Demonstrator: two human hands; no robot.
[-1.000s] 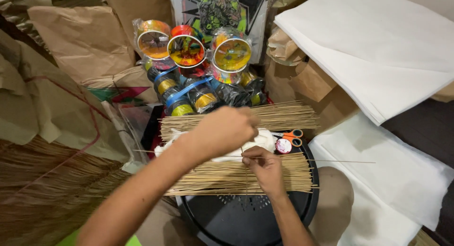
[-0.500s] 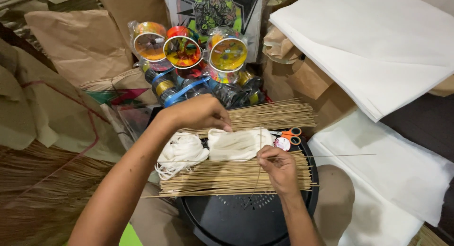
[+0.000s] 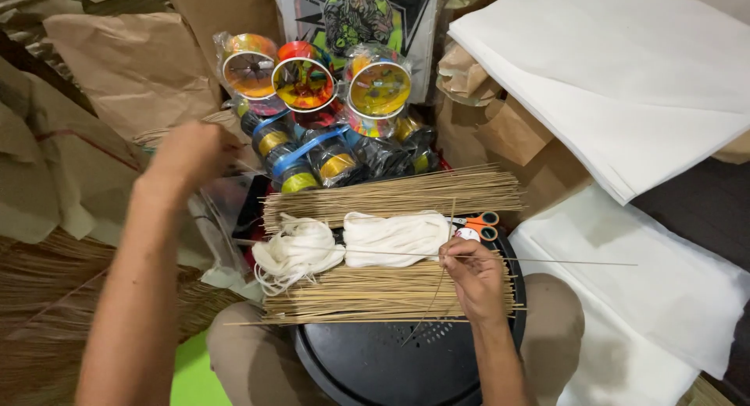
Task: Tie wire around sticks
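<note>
While right hand (image 3: 471, 277) pinches thin stick (image 3: 500, 258), left hand's (image 3: 190, 152) grip unclear; tray (image 3: 375, 367) of sticks.

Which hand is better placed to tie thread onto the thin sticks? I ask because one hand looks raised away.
Right, probably. The right hand rests on the lower bundle of thin tan sticks, pinching crossed single sticks. The left hand is lifted off to the side, blurred, away from the white thread skeins.

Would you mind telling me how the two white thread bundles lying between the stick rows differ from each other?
The left thread bundle is loose and rounded, with strands looping off its lower edge; the right thread bundle is a tighter, longer, flatter skein. The right hand rests near the right one, while the left hand is raised away from both. Both are white and lie between the stick rows.
</note>
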